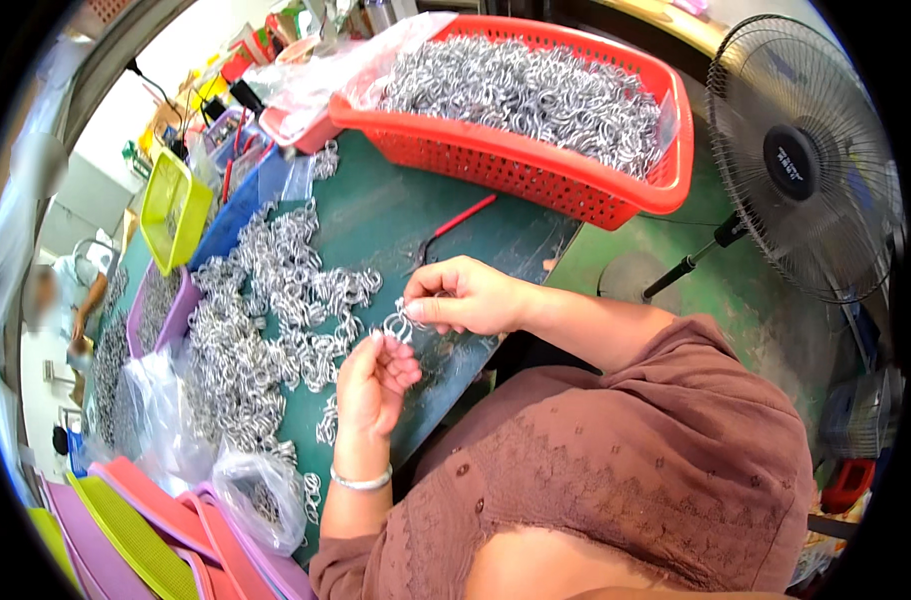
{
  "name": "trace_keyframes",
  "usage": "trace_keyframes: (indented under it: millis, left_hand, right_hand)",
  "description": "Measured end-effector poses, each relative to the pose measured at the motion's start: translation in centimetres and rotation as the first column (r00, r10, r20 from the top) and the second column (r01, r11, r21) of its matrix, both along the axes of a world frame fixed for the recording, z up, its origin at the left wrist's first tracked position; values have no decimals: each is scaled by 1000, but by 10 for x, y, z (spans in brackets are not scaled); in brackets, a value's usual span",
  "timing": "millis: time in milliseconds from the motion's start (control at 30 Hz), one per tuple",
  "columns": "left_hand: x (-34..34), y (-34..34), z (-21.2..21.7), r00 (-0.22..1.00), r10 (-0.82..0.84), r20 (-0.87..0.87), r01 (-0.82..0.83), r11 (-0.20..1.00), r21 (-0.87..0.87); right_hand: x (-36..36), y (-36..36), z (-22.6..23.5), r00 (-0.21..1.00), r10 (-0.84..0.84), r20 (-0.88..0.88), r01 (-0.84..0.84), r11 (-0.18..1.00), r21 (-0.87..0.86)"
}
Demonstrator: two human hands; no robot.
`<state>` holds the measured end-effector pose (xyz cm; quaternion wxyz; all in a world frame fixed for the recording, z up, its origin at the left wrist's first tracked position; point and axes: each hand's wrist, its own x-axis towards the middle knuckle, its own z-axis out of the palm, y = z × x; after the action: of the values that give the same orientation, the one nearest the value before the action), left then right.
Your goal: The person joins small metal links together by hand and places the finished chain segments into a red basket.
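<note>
Head view showed the green counter (395, 215) running away from the grip, with a red basket (535, 160) of silvery metal rings at its far end, well beyond both hands. A wide heap of loose rings (265, 310) spread just left of the grip, and a clear bag (260, 495) of more rings lay nearer the body. The right hand (470, 297) was closed, pinching a small ring cluster (403, 322) between thumb and fingers; the left hand (375, 385) sat just below it, fingers curled, tips touching the same cluster. Doing this well probably meant keeping the pinch steady while the left fingertips worked one ring. Bare counter lay beyond the grip; its near edge ran close under the left wrist
</note>
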<state>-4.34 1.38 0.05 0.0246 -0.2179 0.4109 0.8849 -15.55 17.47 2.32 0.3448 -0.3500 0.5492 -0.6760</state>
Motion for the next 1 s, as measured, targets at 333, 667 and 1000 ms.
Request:
trace_keyframes:
  millis: [333, 667, 1000]
  left_hand:
    - [6, -5, 1, 993, -38, -110, 32, 998, -59]
    - [10, -7, 4, 989, -16, -146, 3, 996, -90]
    - [16, -22, 8, 984, 54, -171, -101, 953, -284]
  right_hand:
    - [-56, 67, 144, 487, -168, -857, 415, 908, 58]
    - [-194, 165, 173, 315, 175, -933, 925, 163, 343]
    - [-128, 112, 187, 144, 511, -847, 983, 22, 181]
